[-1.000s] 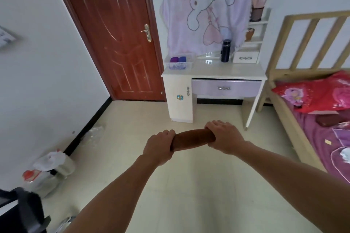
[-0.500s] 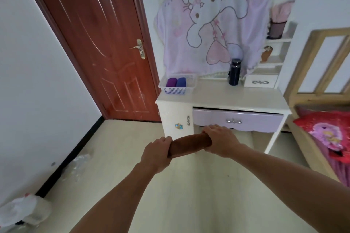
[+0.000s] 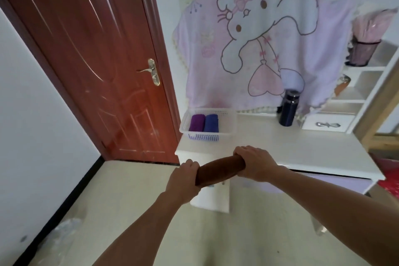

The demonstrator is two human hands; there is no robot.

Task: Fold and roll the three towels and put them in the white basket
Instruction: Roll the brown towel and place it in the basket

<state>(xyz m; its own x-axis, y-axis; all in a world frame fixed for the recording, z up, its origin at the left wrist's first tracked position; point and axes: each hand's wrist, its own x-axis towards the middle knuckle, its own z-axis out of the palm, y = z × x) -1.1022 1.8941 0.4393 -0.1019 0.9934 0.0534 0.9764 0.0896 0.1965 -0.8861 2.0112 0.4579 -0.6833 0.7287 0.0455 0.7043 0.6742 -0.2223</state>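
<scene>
Brown towel roll (image 3: 220, 170) is gripped at both ends, left hand (image 3: 183, 180) & right hand (image 3: 254, 163), prob. so it's kept tight. It's held at frame centre, below white basket (image 3: 226, 134), where 2 rolls are already laid.

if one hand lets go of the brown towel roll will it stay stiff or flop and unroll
Probably sags: the brown towel roll is soft cloth, and the left hand and right hand each grip an end. It may loosen, since nothing visible ties it. In the white basket it should rest steady beside the purple roll and blue roll.
</scene>
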